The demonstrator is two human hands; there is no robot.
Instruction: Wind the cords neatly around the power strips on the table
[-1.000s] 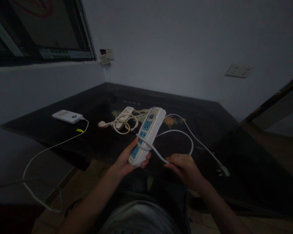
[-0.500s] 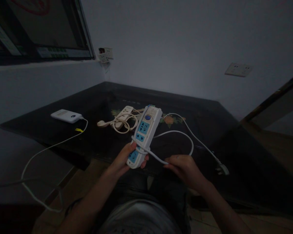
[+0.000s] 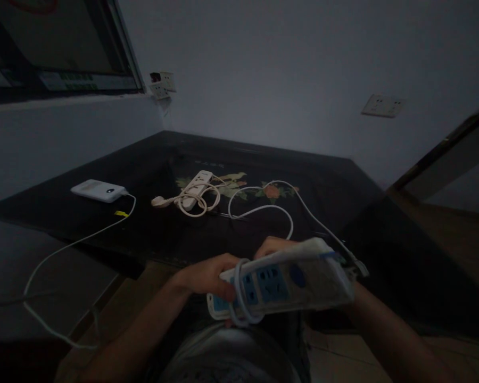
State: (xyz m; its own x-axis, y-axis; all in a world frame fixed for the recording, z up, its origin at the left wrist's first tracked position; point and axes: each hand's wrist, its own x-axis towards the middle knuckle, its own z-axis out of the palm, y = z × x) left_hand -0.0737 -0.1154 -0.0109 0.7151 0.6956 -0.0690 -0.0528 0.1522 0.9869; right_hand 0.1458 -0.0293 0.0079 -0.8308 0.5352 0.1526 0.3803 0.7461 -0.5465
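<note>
My left hand (image 3: 213, 276) grips one end of a white power strip (image 3: 325, 287) with blue sockets, its thumb over the face. The strip lies tilted sideways above my lap, and its white power cord (image 3: 241, 298) is looped around it near my left thumb. Behind the strip is my right hand (image 3: 274, 246), closed at the cord that comes in from the table; most of its fingers are hidden. The rest of the cord curves over the table to a plug (image 3: 361, 267), partly covered by the strip's far end.
On the black table (image 3: 323, 175) lies a smaller power strip (image 3: 201, 181) with its beige cord coiled over it. A white power bank (image 3: 98, 190) with a cable hanging off the edge sits at the left, near a yellow tag (image 3: 121, 214). Wall sockets (image 3: 383, 106) are behind.
The power strip has swung from upright to sideways, its far end now pointing right and closer to me. My right hand has gone from beside the strip to behind it, with the cord.
</note>
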